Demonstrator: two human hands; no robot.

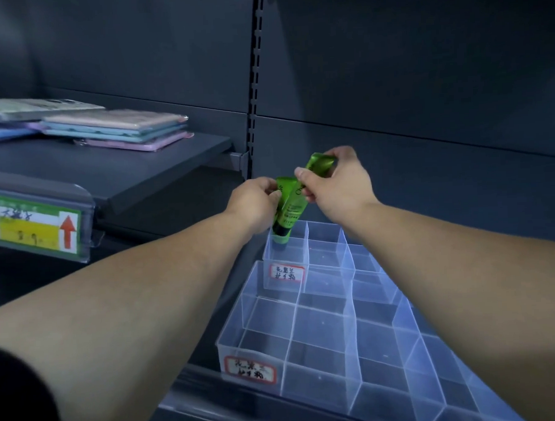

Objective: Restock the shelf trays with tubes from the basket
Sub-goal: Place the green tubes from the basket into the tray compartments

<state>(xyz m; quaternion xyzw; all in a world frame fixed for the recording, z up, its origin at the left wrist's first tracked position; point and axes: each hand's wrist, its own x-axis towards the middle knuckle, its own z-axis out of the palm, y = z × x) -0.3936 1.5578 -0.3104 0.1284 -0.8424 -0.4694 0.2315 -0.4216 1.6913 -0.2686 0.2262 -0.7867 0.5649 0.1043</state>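
Note:
Two green tubes stand cap-down over the back-left compartment of the far clear tray [325, 240]. My left hand [253, 201] pinches the upper part of the left tube [281, 186]. Its cap end sits in the compartment. My right hand [335, 185] pinches the right tube [296, 206] near its flat crimped top, tilted to the right. The two tubes touch each other. A second clear divided tray [307, 333] lies nearer to me, its compartments holding nothing. The basket is out of view.
Red-bordered handwritten labels [287, 272] mark the front of both trays. A dark shelf [115, 173] at the left carries flat pastel packets [116, 128] and a price tag with a red arrow [32, 230]. A slotted upright [254, 84] divides the dark back panel.

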